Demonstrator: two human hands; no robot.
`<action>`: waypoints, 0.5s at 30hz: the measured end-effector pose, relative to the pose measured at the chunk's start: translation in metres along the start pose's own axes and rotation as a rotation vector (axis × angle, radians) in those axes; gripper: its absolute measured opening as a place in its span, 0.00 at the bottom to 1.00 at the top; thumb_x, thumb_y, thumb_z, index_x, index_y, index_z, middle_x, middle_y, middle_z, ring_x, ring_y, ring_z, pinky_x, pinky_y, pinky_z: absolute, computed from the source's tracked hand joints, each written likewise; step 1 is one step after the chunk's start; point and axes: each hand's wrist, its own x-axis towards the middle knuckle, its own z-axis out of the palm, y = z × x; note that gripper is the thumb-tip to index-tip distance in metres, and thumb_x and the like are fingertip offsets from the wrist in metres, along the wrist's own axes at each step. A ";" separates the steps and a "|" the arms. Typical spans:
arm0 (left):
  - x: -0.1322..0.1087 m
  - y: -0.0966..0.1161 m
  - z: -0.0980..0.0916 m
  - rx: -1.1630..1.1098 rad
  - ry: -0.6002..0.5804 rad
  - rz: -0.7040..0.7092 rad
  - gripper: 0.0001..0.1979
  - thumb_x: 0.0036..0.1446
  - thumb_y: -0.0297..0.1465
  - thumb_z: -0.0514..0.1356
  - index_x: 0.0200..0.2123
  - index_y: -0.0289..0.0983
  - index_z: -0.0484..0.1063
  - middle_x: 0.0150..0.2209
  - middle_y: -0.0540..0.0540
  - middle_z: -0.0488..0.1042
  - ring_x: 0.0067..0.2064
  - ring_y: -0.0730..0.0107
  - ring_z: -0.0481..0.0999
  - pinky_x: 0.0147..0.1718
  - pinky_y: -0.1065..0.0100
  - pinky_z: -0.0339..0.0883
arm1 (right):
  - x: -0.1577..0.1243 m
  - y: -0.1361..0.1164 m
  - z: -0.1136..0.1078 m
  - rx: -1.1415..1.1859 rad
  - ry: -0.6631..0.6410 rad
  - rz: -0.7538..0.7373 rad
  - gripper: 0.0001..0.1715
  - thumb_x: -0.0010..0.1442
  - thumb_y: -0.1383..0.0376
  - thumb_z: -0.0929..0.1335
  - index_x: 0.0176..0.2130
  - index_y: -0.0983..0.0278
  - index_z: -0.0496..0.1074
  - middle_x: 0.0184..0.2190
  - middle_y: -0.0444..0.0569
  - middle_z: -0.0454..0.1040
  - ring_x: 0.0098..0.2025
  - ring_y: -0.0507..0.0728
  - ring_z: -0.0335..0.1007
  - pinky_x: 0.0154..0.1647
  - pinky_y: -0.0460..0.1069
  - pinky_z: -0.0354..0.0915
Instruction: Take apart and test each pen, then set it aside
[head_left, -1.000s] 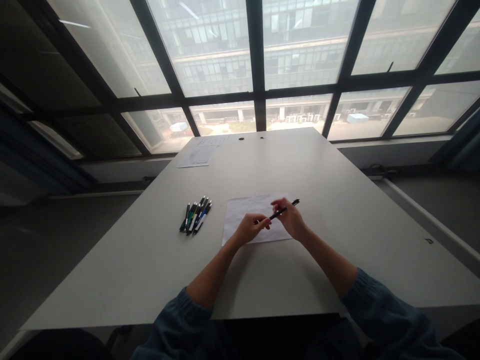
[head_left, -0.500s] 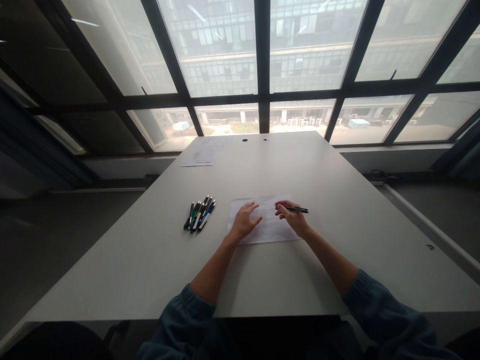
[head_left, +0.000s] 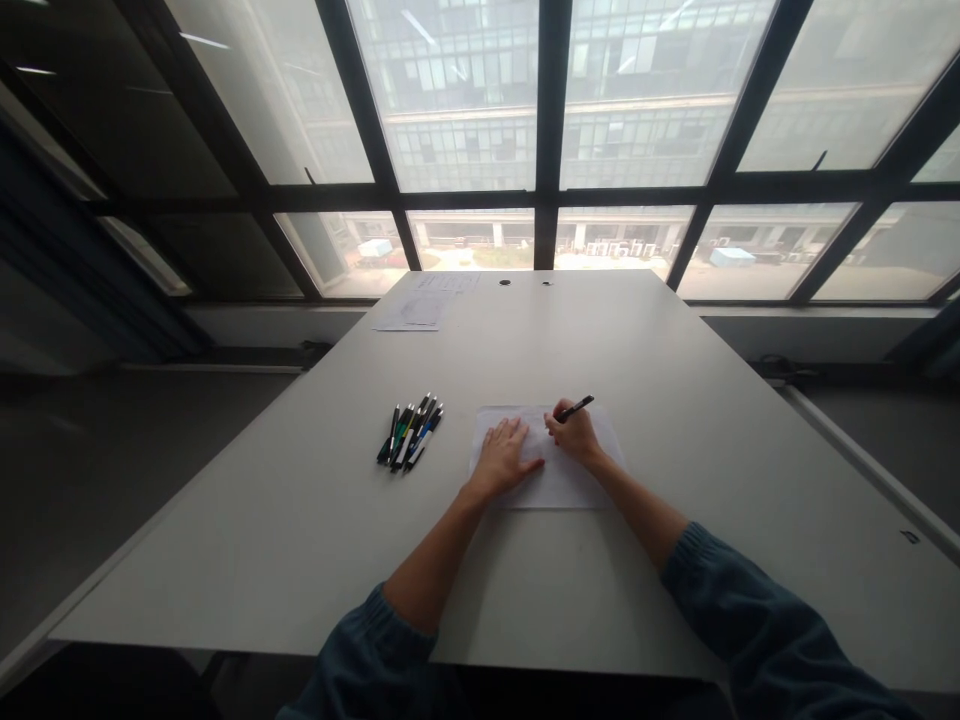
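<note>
A white sheet of paper [head_left: 566, 488] lies on the table in front of me. Flat on its left half rests my left hand [head_left: 505, 458], fingers spread and thumb pointing right. My right hand [head_left: 574, 432] is closed around a black pen [head_left: 579, 407] over the paper's upper right part. The pen slants, its back end pointing up and to the right. Its tip is hidden by my fingers, so I cannot tell whether it touches the sheet. Left of the paper lies a loose bunch of pens [head_left: 409, 435], mostly black with some green, blue and white parts.
The white table [head_left: 300, 540] stretches away toward large windows. Several printed sheets [head_left: 412, 305] lie at its far left corner. Two small round cable holes [head_left: 505, 283] sit near the far edge. A small dark mark [head_left: 909, 537] shows near the right edge.
My left hand has settled flatter on the paper. My right hand has turned the pen from nearly level to a slanted writing hold. The view has shifted slightly.
</note>
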 end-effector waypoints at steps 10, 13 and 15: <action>-0.001 0.003 -0.003 -0.020 -0.001 -0.025 0.36 0.54 0.46 0.63 0.62 0.38 0.62 0.68 0.36 0.55 0.69 0.43 0.50 0.65 0.45 0.44 | 0.002 0.007 0.001 -0.071 -0.018 -0.024 0.10 0.54 0.59 0.67 0.26 0.60 0.63 0.15 0.42 0.69 0.16 0.54 0.68 0.20 0.47 0.60; -0.002 0.003 -0.003 -0.019 -0.002 -0.021 0.35 0.55 0.46 0.63 0.62 0.38 0.62 0.68 0.36 0.55 0.69 0.44 0.50 0.65 0.45 0.44 | 0.002 0.009 0.002 -0.105 -0.023 -0.033 0.10 0.54 0.60 0.67 0.26 0.60 0.63 0.14 0.41 0.68 0.17 0.54 0.68 0.21 0.47 0.60; -0.002 0.002 -0.002 -0.025 0.006 -0.015 0.36 0.54 0.47 0.63 0.62 0.38 0.62 0.68 0.36 0.56 0.69 0.45 0.51 0.65 0.46 0.44 | 0.002 0.010 0.003 -0.123 -0.028 -0.030 0.09 0.53 0.61 0.67 0.26 0.60 0.63 0.14 0.41 0.68 0.16 0.54 0.68 0.21 0.47 0.59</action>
